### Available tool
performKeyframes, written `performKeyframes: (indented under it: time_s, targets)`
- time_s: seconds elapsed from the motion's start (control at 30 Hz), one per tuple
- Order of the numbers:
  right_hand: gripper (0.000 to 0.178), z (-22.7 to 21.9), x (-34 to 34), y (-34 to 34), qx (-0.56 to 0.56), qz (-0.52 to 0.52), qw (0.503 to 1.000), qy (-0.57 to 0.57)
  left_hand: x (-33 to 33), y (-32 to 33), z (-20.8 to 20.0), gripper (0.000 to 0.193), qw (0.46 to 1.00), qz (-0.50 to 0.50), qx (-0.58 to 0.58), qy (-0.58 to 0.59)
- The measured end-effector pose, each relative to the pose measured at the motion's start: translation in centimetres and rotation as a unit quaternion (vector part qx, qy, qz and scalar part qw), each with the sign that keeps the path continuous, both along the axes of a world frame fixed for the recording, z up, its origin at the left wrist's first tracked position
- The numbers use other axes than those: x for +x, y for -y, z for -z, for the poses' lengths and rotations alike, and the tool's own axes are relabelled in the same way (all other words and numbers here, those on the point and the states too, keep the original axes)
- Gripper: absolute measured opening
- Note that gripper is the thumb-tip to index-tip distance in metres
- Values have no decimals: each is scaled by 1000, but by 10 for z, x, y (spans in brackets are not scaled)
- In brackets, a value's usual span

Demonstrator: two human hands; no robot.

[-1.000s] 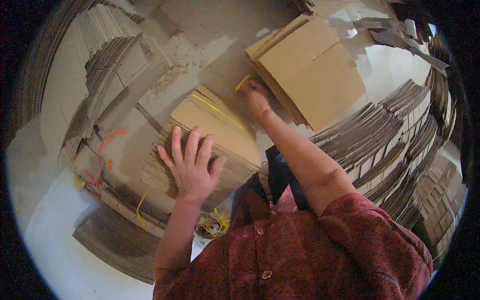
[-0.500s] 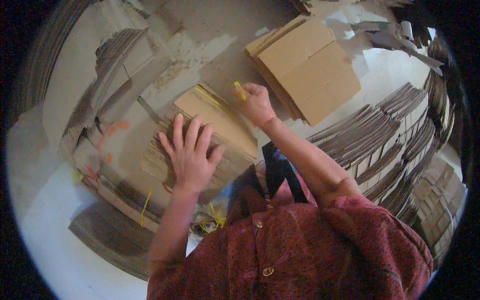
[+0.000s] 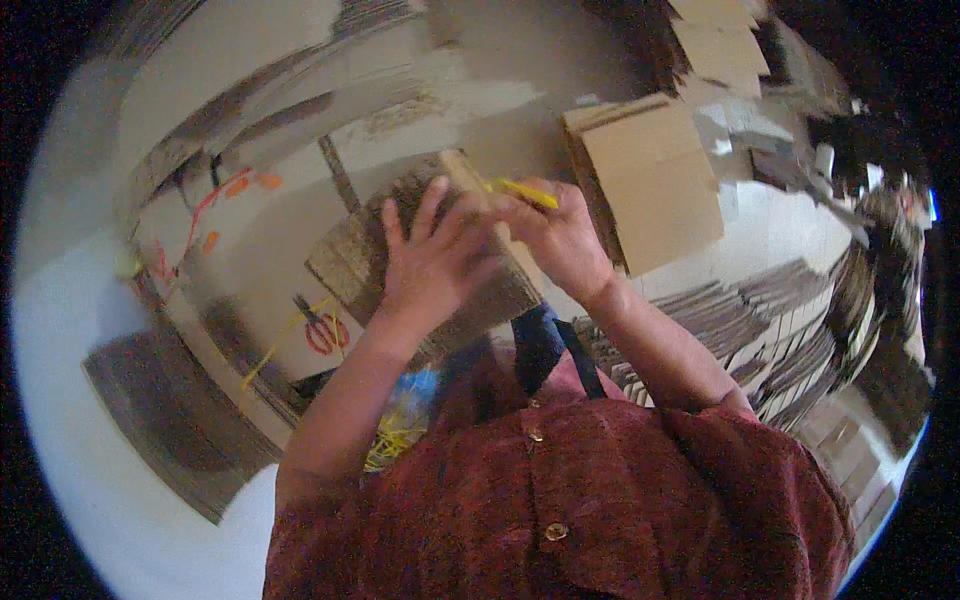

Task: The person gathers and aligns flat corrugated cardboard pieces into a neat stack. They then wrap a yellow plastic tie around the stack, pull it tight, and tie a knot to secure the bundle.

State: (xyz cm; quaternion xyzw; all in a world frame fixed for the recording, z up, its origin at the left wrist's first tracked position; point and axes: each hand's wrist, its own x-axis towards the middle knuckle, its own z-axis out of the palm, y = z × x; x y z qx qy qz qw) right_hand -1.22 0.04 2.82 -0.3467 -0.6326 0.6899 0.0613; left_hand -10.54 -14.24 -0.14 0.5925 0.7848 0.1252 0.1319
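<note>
A bundle of flat cardboard pieces (image 3: 345, 255) is in front of me, edges up and tilted. My left hand (image 3: 432, 255) lies on it with the fingers spread, and its right side is smeared by motion. My right hand (image 3: 562, 235) is closed on a yellow strap (image 3: 532, 193) at the bundle's upper right edge, and a short end sticks out above the fingers. The fingertips of the two hands come close together there. Where the strap runs under the hands is hidden.
Scissors (image 3: 325, 333) with orange-red handles lie left of the bundle. Loose yellow strapping (image 3: 392, 442) is heaped near my left forearm. A stack of cardboard sheets (image 3: 655, 185) stands at the right, with rows of cardboard (image 3: 700, 310) below it. An orange cord (image 3: 205, 205) lies at the left.
My right hand has come down to the bundle's edge with the yellow strap. My left hand has slid right toward it. The view has swung, and the scissors now show.
</note>
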Motion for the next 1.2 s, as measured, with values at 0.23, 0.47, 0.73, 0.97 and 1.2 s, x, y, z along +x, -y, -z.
performKeyframes:
  time_s: [0.23,0.47,0.73,0.97,1.2]
  targets:
    - [10,-49,-24,42,145,-212,959,-121,-10,15,6,37,996,3,78,38]
    - [13,-22,-37,69,126,-199,968,-85,-6,24,17,37,983,-27,157,95]
    - [13,-48,-69,66,261,-286,919,-69,26,146,-2,44,827,-480,238,173]
    - [11,-22,-78,103,266,-371,885,-94,61,129,38,48,827,-491,215,170]
    - [25,23,-85,129,356,-515,767,-141,49,124,27,46,802,-485,203,283]
